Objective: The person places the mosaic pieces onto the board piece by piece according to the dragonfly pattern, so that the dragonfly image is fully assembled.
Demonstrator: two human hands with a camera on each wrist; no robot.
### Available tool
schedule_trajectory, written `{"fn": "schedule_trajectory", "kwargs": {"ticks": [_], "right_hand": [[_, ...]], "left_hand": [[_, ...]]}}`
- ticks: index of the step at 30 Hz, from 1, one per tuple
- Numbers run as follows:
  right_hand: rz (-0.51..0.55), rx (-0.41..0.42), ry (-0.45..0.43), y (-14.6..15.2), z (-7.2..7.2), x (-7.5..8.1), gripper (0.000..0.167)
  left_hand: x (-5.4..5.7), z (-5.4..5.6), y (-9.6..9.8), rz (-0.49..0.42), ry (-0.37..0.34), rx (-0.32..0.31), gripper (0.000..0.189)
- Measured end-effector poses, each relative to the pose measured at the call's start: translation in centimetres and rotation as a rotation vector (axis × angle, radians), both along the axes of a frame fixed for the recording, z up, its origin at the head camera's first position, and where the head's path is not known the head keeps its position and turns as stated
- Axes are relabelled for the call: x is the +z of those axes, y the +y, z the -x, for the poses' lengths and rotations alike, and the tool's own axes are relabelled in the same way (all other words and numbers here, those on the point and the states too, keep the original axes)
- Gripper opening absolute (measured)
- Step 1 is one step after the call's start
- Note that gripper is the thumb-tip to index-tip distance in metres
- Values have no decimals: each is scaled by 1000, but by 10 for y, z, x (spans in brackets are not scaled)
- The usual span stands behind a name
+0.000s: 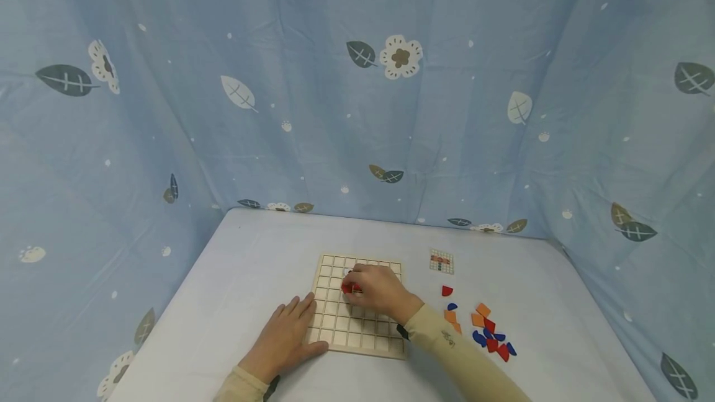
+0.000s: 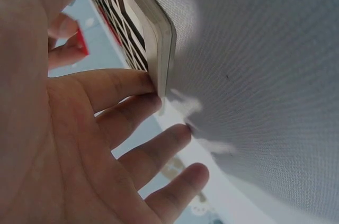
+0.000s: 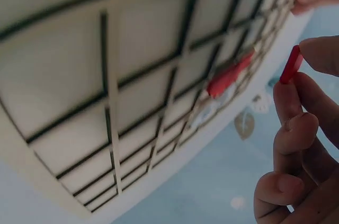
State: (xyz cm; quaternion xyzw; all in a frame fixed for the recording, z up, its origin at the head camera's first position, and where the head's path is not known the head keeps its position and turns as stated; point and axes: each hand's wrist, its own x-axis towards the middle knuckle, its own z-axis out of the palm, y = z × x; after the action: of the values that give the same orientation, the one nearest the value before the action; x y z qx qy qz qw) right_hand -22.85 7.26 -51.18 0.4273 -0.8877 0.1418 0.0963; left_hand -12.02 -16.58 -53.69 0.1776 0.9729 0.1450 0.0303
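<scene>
My right hand (image 1: pixel 380 290) is over the upper middle of a wooden grid board (image 1: pixel 363 351). In the right wrist view, its thumb and fingers pinch a thin red tile (image 3: pixel 291 66) above the board. Another red tile (image 3: pixel 230 74) lies in the grid, with something pale and bluish beside it, too blurred to name. My left hand (image 1: pixel 285 335) lies at the board's left edge, its fingers extended. In the left wrist view, fingertips (image 2: pixel 148 82) touch the side of the board. The right hand partly hides the red tiles in the head view.
Right of the board, a small pattern card (image 1: pixel 441 261) lies above a lone red quarter-round tile (image 1: pixel 447 291). Loose orange tiles (image 1: pixel 483 309), blue tiles (image 1: pixel 478 339) and red tiles (image 1: pixel 492 345) are scattered lower right. A blue patterned curtain (image 1: pixel 313 110) surrounds the white table (image 1: pixel 262 234).
</scene>
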Motion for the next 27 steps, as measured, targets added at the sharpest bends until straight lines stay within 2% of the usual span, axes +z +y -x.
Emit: {"fn": "schedule_trajectory", "kwargs": {"ticks": [7,27], "right_hand": [[-70,-10,16,-5,0,-13,10],[-111,-25,-16,-13,2,-15,3]], "left_hand": [[0,0,1,-9,0,1,91],[2,0,1,-4,-8,7,91]]}}
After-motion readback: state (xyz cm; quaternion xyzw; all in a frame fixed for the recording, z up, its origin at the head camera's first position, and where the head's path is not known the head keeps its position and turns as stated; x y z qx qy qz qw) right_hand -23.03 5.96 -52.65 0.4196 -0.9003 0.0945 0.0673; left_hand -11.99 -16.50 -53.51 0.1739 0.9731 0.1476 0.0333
